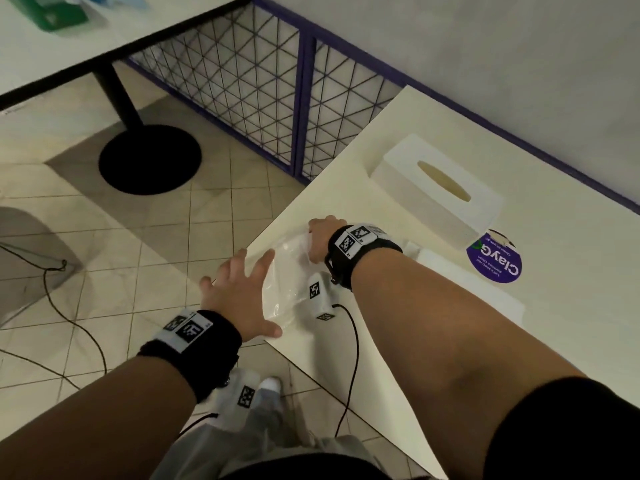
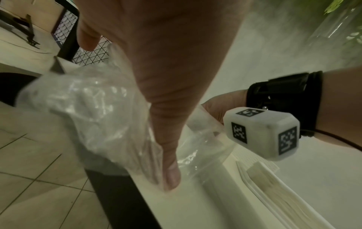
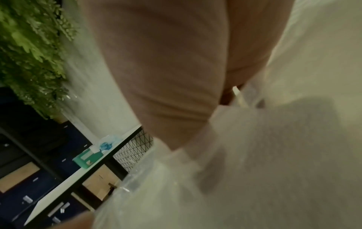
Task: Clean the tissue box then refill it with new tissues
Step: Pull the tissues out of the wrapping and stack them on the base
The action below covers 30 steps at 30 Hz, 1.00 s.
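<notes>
The rectangular tissue box with an oval slot (image 1: 438,188) sits on the pale table (image 1: 571,271) toward its far side, near the wall, with a round printed sticker (image 1: 495,259) just beside its near right corner. Nearer the table's left edge lies a crinkled clear plastic bag (image 1: 287,275), the right hand (image 1: 323,239) on its far end and the left hand (image 1: 242,296) at its near left. A flat stack of folded paper tissues (image 2: 284,193) lies on the table right of the bag.

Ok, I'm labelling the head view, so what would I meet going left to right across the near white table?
Left hand → clear plastic bag → right hand → white tissue box → purple round sticker.
</notes>
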Each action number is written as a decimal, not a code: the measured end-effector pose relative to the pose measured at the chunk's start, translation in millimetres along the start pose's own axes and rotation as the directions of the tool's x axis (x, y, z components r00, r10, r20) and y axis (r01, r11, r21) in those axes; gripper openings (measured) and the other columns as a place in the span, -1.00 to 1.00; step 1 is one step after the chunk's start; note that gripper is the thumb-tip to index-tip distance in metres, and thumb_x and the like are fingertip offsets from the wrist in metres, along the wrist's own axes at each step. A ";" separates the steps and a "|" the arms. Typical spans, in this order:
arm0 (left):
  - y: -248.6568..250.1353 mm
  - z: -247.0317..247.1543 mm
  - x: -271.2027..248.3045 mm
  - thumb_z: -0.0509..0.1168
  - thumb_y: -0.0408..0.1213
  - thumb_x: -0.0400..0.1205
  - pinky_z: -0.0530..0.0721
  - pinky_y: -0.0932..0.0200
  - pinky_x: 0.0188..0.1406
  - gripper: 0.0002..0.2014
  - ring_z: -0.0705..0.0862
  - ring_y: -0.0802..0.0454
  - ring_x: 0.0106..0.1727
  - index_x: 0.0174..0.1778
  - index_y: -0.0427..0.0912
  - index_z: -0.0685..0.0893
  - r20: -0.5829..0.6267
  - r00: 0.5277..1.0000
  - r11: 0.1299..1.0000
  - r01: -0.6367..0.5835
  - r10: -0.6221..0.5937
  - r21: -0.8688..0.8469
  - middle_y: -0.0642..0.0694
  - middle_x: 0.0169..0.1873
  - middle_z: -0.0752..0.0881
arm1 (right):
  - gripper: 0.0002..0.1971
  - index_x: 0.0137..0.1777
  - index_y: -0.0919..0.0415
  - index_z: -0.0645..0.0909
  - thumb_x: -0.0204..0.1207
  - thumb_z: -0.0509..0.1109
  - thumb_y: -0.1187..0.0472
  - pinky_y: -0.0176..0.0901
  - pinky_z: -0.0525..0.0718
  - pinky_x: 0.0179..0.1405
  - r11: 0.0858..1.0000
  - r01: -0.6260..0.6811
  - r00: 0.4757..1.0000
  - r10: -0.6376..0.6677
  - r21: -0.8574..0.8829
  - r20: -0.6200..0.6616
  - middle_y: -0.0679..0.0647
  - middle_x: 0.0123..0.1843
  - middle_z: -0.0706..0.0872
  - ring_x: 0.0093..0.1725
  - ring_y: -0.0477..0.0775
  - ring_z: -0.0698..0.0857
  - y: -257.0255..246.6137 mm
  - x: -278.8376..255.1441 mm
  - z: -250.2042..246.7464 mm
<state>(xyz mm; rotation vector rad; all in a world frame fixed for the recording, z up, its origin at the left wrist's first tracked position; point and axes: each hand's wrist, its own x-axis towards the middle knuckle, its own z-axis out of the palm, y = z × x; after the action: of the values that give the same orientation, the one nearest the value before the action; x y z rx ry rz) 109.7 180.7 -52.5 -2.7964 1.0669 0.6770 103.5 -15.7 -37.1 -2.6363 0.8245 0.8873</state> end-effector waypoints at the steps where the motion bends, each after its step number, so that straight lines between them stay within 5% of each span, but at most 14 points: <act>1: -0.9 0.6 0.4 0.51 0.39 0.06 0.34 -0.33 0.41 0.37 0.14 -0.23 0.60 0.60 0.25 -0.30 0.003 1.000 1.000 0.005 -0.005 -0.008 -0.17 0.64 -0.08 | -0.41 0.25 0.04 0.55 0.13 0.46 0.11 0.12 0.68 0.15 1.000 0.006 1.000 -0.006 0.023 0.016 0.11 0.19 0.68 0.09 0.24 0.68 1.4 4.8 0.3; 6: -4.1 2.8 0.8 0.52 0.38 0.06 0.44 -0.22 0.34 0.38 0.21 -0.23 0.56 0.61 0.24 -0.30 0.018 1.000 0.998 0.021 -0.020 -0.054 -0.16 0.64 -0.04 | -0.67 0.18 0.24 0.67 0.39 0.39 0.32 -0.18 0.55 -0.03 0.990 0.077 0.996 -0.070 0.115 -0.061 0.15 0.19 0.69 0.18 0.23 0.67 7.0 -7.3 -19.7; 10: -6.4 3.6 -0.1 0.54 0.35 0.06 0.49 -0.16 0.32 0.40 0.26 -0.22 0.52 0.62 0.20 -0.30 -0.009 1.000 0.993 0.013 -0.014 -0.114 -0.15 0.60 0.05 | -0.90 -0.23 0.27 0.58 0.49 0.32 0.27 -0.24 0.45 -0.30 0.976 0.080 0.989 -0.052 0.203 -0.140 0.08 -0.21 0.56 -0.02 0.19 0.57 16.9 -19.1 -26.1; 11: -6.6 2.6 -0.3 0.55 0.32 0.05 0.49 -0.15 0.32 0.40 0.27 -0.22 0.51 0.62 0.20 -0.31 -0.022 1.000 0.991 0.009 -0.012 -0.136 -0.15 0.59 0.07 | -0.88 -0.23 0.25 0.56 0.51 0.33 0.23 -0.24 0.46 -0.28 0.961 0.076 0.985 -0.031 0.265 -0.172 0.08 -0.19 0.57 0.02 0.20 0.59 19.5 -24.6 -29.1; 14: -5.9 -1.9 0.1 0.59 0.27 0.06 0.47 -0.14 0.36 0.43 0.24 -0.24 0.51 0.62 0.20 -0.34 -0.049 0.999 0.985 -0.002 -0.007 -0.171 -0.18 0.58 0.07 | -0.60 0.34 0.30 0.51 0.56 0.34 0.13 -0.13 0.53 0.09 0.868 0.133 0.944 0.037 0.479 -0.329 0.21 0.27 0.65 0.32 0.25 0.60 28.0 -42.2 -45.2; 17: -0.4 -11.1 4.9 0.59 0.28 0.08 0.40 -0.16 0.45 0.43 0.20 -0.28 0.53 0.63 0.17 -0.34 -0.094 0.996 0.979 -0.015 -0.005 -0.202 -0.24 0.58 0.08 | -0.57 0.40 0.29 0.45 0.58 0.31 0.14 -0.11 0.54 0.16 0.843 0.187 0.867 0.100 0.505 -0.489 0.22 0.30 0.66 0.30 0.24 0.61 38.3 -61.6 -67.6; 21: 12.9 -24.8 17.4 0.61 0.28 0.05 0.35 -0.15 0.48 0.43 0.23 -0.32 0.52 0.65 0.16 -0.26 -0.131 0.991 0.969 -0.022 -0.011 -0.246 -0.30 0.55 0.17 | -0.76 0.20 0.23 0.51 0.58 0.32 0.18 -0.22 0.46 -0.11 0.821 0.316 0.677 0.157 0.476 -0.719 0.12 -0.04 0.70 -0.07 0.10 0.61 55.8 -99.5 -95.1; 26: 26.1 -31.7 23.5 0.55 0.36 0.07 0.37 -0.22 0.47 0.40 0.20 -0.34 0.55 0.67 0.10 -0.21 0.041 0.995 0.974 0.095 -0.088 -0.204 -0.26 0.59 0.07 | -0.83 0.14 0.21 0.53 0.59 0.29 0.21 -0.20 0.47 -0.25 0.860 0.352 0.432 0.200 0.369 -0.879 0.02 -0.18 0.65 -0.20 0.07 0.59 90.3 -151.4 -113.8; 28: 37.0 -36.8 19.1 0.48 0.46 0.06 0.25 -0.34 0.50 0.37 0.11 -0.37 0.58 0.66 0.13 -0.19 -0.005 0.995 0.978 0.093 -0.096 -0.187 -0.27 0.61 -0.01 | -0.81 0.15 0.21 0.54 0.58 0.30 0.20 -0.13 0.55 -0.25 0.898 0.324 0.393 0.159 0.299 -0.906 0.07 -0.15 0.70 -0.20 0.13 0.62 106.7 -171.7 -111.3; 30: 55.0 -42.5 13.0 0.46 0.44 0.14 0.14 -0.32 0.55 0.30 0.06 -0.30 0.61 0.67 0.11 -0.13 -0.186 0.982 0.954 -0.073 0.018 -0.291 -0.28 0.62 0.01 | -0.81 0.13 0.21 0.56 0.55 0.33 0.20 -0.02 0.63 -0.22 0.917 0.303 0.404 0.122 0.258 -0.907 0.12 -0.14 0.73 -0.17 0.21 0.66 123.1 -189.5 -101.8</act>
<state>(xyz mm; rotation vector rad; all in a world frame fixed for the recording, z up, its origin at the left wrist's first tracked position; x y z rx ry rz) 98.6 121.8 -15.0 -3.1527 1.1500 0.6452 -43.7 -72.5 154.2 -2.5806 0.8804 -0.8809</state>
